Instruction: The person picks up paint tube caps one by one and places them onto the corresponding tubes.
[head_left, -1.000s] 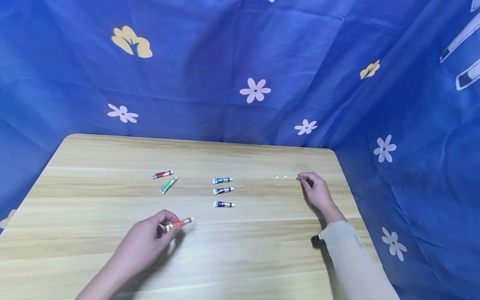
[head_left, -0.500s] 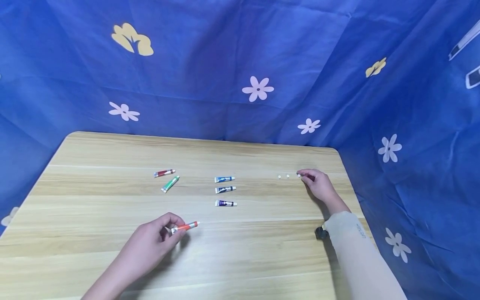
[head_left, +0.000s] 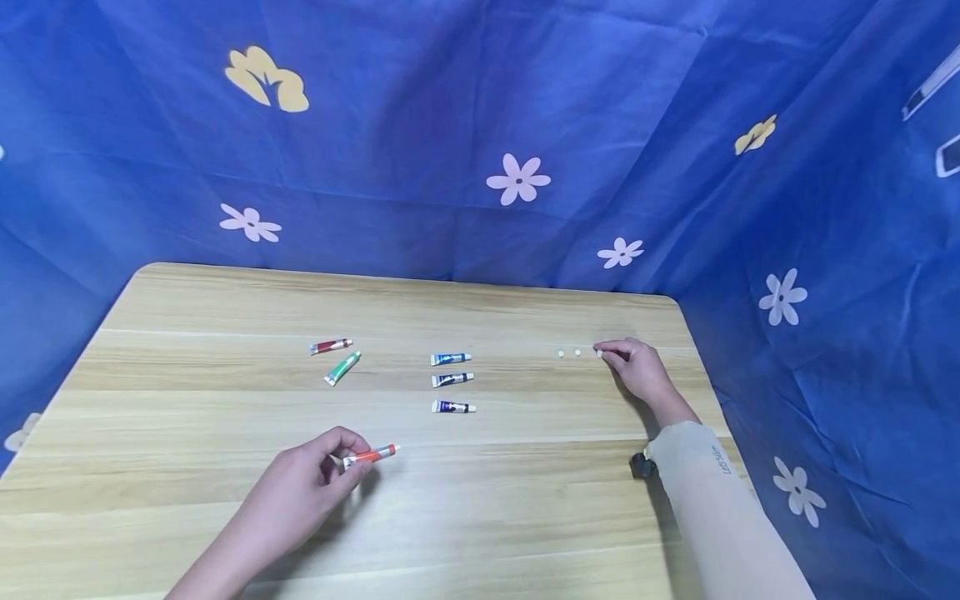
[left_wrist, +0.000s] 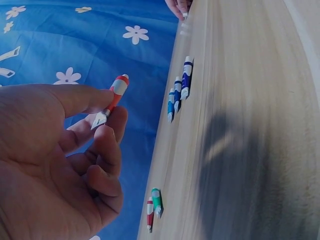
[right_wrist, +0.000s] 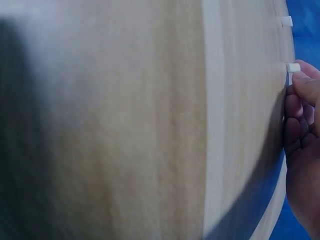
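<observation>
My left hand (head_left: 311,479) pinches an orange-red paint tube (head_left: 371,456) above the front-left part of the table, its narrow tip pointing right. In the left wrist view the thumb presses on the tube (left_wrist: 118,92), and the tip shows a short pale nozzle. At the far right, my right hand (head_left: 639,372) pinches a small white cap (head_left: 598,353) at the table top. That cap (right_wrist: 293,67) sits between thumb and forefinger in the right wrist view. Two more white caps, a left one (head_left: 560,354) and a nearer one (head_left: 577,352), lie in line beside it.
On the wooden table (head_left: 525,500), a light blue tube (head_left: 451,359), a dark blue tube (head_left: 453,379) and a purple tube (head_left: 453,407) form a column. Left of them lie a dark red tube (head_left: 331,346) and a green tube (head_left: 342,367). A blue flowered curtain (head_left: 420,150) hangs behind.
My left hand has shifted slightly rightward and nearer with the orange-red tube. My right hand stays at the white cap. The head view has turned a little.
</observation>
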